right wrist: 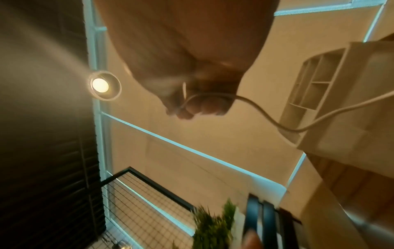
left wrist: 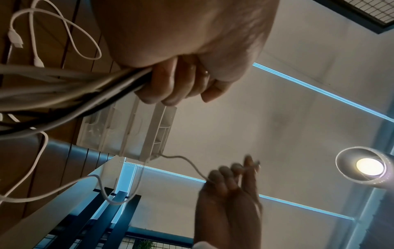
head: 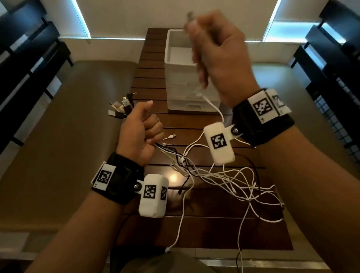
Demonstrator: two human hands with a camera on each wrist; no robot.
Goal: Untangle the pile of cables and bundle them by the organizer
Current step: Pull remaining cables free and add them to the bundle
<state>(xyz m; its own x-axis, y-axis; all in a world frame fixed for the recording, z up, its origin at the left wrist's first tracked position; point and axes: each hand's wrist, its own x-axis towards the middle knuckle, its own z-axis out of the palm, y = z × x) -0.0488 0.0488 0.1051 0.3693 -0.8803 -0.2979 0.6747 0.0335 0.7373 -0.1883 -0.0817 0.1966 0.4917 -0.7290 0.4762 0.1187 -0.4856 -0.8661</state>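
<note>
My left hand (head: 140,131) is clenched around a bunch of white and black cables (left wrist: 70,91), held low over the wooden table. Their plugs (head: 121,107) fan out past my fist. My right hand (head: 214,49) is raised high in front of the organizer and grips one white cable (head: 214,107); the hand is blurred. That cable (right wrist: 264,114) curls through my fingers (right wrist: 204,104) and drops to the tangle of cables (head: 229,181) on the table. The white organizer (head: 180,73) with drawers stands at the table's far end.
The slatted wooden table (head: 151,79) is narrow, with a tan cushioned seat (head: 70,121) along its left. A loose white plug (head: 170,136) lies near my left fist. Dark shelving (head: 342,65) flanks both sides. A ceiling lamp (right wrist: 100,86) shines above.
</note>
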